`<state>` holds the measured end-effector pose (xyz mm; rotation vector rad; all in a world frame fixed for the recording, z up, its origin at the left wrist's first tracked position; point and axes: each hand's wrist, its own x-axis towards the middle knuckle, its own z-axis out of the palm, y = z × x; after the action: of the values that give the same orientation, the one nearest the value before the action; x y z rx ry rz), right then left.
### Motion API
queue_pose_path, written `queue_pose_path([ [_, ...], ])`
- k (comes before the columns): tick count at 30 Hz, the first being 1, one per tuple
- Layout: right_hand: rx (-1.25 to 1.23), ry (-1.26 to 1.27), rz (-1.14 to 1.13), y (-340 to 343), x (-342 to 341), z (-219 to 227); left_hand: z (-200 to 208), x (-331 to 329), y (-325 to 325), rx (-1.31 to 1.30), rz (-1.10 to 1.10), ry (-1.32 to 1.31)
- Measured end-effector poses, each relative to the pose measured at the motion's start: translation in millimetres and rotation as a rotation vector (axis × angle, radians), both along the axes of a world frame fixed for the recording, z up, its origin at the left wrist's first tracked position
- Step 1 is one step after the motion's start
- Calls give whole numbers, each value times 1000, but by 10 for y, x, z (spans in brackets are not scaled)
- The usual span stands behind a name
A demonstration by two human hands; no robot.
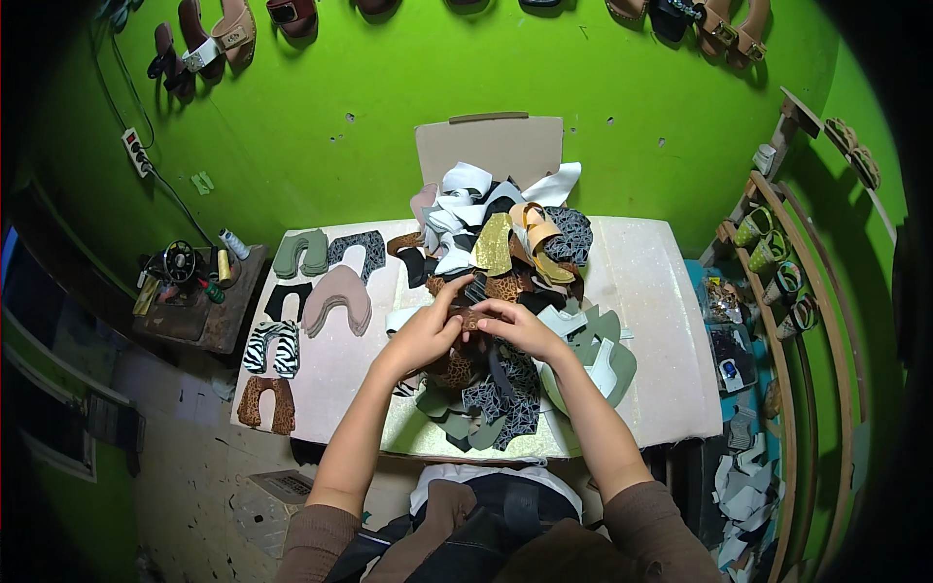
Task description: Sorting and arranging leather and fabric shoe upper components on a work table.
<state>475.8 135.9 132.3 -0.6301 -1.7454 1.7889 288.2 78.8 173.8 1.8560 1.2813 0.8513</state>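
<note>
Both hands meet over the middle of a heap of cut material pieces. My left hand (428, 335) and my right hand (523, 333) pinch a small brown leopard-print piece (470, 320) between their fingertips. Its full outline is partly hidden by the fingers. Beneath and around it lie loose leopard, black and grey-patterned pieces (523, 394). Farther back the heap rises with white scraps (465, 180) and a gold glitter piece (493, 245). On the left are arch-shaped pieces: green (301, 248), mauve (337, 296), black (282, 299), zebra-print (272, 350) and leopard-print (265, 403).
The heap covers the middle of a pale table (666, 330), with a beige board (491, 146) behind it. A small stand with a sewing machine (180, 262) is at the left. Toward the right stand a wooden rack (797, 389) and bins of scraps (743, 496). Sandals (233, 34) hang above.
</note>
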Motion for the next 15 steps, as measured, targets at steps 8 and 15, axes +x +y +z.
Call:
queue_pose_path([
  [8,77,-110,57,73,-145,-7,-91,-384,-48,-31,159,-34],
  [15,-347,267,-40,-260,-609,-159,-298,-876,-239,-120,295,-496],
])
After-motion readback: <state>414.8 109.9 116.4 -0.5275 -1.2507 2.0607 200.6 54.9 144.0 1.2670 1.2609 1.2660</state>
